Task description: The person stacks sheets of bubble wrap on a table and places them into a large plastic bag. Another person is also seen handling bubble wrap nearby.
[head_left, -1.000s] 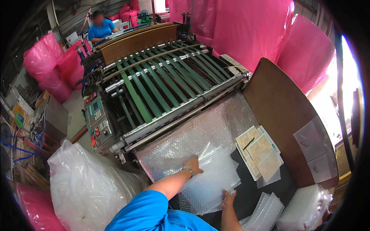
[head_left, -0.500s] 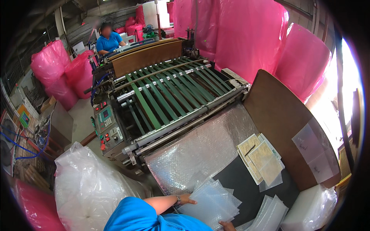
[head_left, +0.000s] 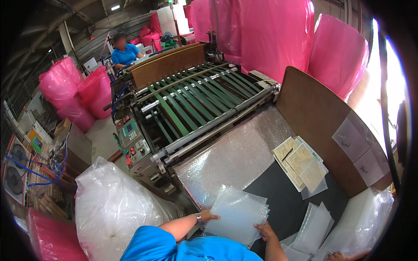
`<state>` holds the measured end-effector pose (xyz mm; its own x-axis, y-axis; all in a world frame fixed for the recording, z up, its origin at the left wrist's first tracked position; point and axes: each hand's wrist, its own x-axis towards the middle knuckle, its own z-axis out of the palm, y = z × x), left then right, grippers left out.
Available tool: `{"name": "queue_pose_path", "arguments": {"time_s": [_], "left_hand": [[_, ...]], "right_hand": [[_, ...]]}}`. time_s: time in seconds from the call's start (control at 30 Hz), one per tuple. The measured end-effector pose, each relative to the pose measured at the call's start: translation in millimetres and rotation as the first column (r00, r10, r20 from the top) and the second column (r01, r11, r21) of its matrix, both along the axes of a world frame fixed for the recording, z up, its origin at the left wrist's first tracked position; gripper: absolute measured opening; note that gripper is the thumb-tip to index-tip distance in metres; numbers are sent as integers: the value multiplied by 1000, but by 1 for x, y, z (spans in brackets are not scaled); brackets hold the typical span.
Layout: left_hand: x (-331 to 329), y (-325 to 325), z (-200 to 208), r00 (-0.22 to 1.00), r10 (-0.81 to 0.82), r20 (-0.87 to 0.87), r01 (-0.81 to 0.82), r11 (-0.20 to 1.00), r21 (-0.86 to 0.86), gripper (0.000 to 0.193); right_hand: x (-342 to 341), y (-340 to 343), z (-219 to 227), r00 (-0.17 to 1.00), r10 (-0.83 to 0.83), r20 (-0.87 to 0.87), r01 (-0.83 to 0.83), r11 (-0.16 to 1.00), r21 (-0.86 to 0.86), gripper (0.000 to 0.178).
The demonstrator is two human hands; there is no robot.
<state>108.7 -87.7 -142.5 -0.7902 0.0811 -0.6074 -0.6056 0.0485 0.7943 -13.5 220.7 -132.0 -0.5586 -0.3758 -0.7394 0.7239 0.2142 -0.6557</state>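
A loose stack of clear bubble wrap sheets (head_left: 237,213) is held low at the front of the dark tabletop (head_left: 270,187). My left hand (head_left: 210,215) grips its left edge, with a watch on the wrist. At the opposite edge my right hand (head_left: 264,229) is closed on the same stack. The sheets lie fairly square, slightly fanned at the right side. Behind them a wide sheet of bubble wrap (head_left: 230,167) covers the table up to the machine's front roller. More bubble wrap pieces (head_left: 314,226) lie right of my right hand.
Papers (head_left: 300,163) with a pen rest right of centre, beside an upright brown board (head_left: 320,113). Another person's hand (head_left: 337,256) touches a plastic-wrapped stack (head_left: 363,222). Ahead stands a machine with green belts (head_left: 196,104) and a control panel (head_left: 130,132). A bagged roll (head_left: 115,209) stands left.
The stack has become squarer and less fanned. My right hand has come up onto its right edge. Another person's hand has appeared at the lower right. The view has shifted slightly.
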Motion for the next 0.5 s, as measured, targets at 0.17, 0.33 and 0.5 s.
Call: {"name": "queue_pose_path", "arguments": {"time_s": [0.17,0.33,0.5], "left_hand": [[14,11,18,971,37,-237,-66,991,-116,67],[6,16,71,923,128,-363,-143,990,-15,72],[-6,8,107,832,-58,-551,-80,971,-223,83]], "right_hand": [[-10,3,-12,993,112,-42,-115,990,-80,55],[-21,-5,75,913,-7,-407,-103,963,-248,65],[-43,21,79,824,219,-522,-255,967,4,71]]}}
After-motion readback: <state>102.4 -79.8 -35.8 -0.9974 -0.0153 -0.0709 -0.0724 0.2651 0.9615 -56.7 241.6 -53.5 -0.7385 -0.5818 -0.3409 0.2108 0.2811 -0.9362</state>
